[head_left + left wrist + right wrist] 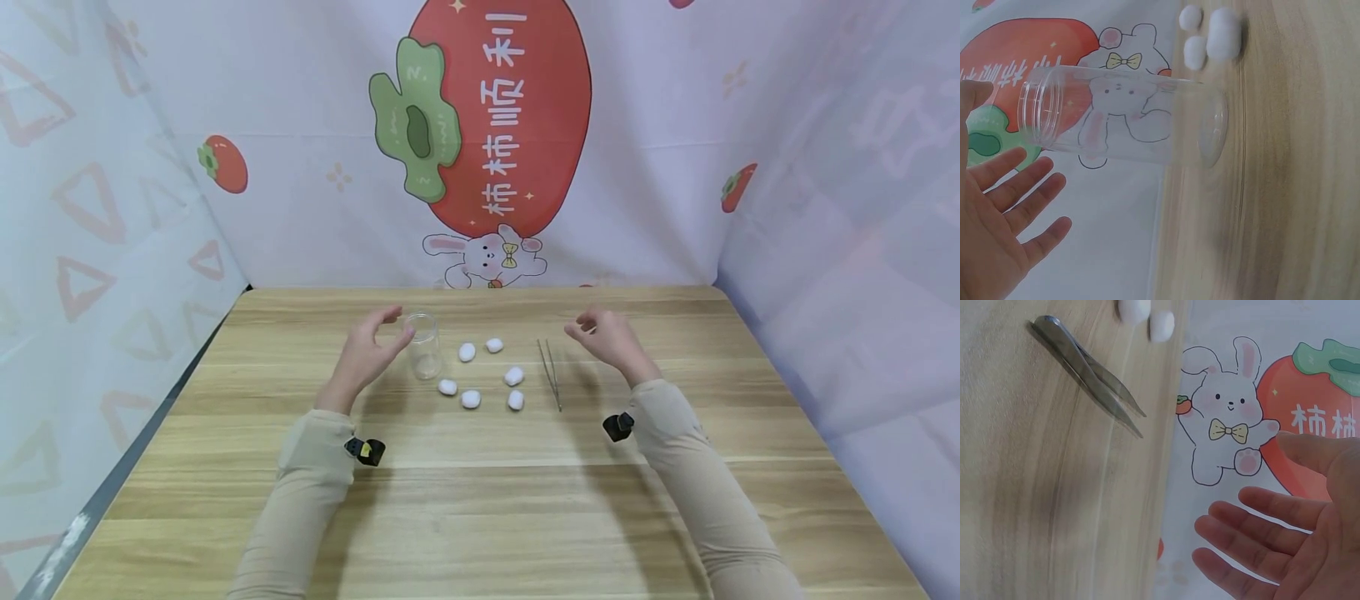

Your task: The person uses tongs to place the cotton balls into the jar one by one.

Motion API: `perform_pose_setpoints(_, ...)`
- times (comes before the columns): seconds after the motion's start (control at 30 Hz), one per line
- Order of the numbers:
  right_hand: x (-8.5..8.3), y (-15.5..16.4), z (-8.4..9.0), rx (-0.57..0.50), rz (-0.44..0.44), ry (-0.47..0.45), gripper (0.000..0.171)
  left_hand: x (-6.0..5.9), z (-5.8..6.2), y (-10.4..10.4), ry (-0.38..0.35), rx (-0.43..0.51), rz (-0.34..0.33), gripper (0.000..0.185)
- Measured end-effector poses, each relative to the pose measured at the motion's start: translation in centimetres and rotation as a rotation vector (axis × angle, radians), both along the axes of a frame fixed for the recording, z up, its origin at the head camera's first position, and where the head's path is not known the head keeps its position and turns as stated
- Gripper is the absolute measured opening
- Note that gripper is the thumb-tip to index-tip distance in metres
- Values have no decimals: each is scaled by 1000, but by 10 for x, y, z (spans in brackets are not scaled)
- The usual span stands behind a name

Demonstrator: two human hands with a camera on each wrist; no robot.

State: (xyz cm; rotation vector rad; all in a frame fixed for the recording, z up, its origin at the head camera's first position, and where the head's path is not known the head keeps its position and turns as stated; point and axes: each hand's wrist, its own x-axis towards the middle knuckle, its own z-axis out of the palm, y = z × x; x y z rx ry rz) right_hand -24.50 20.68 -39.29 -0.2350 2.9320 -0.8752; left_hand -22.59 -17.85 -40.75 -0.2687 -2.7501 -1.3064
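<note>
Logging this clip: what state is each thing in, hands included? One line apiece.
Clear jar: upright, mouth uncovered, empty.
Tweezers: lying on the table, tips apart.
White balls: six, loose on the table, outside the jar.
Left grip: fingers spread near the jar's mouth, holding nothing.
Right grip: raised near the tweezers, holding nothing.
</note>
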Motion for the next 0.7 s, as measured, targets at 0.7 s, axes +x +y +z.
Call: perform_pose_setpoints(0.7, 10, -9, -24, -88, -3, -103, 47, 5, -20, 5, 13, 74, -20, 67)
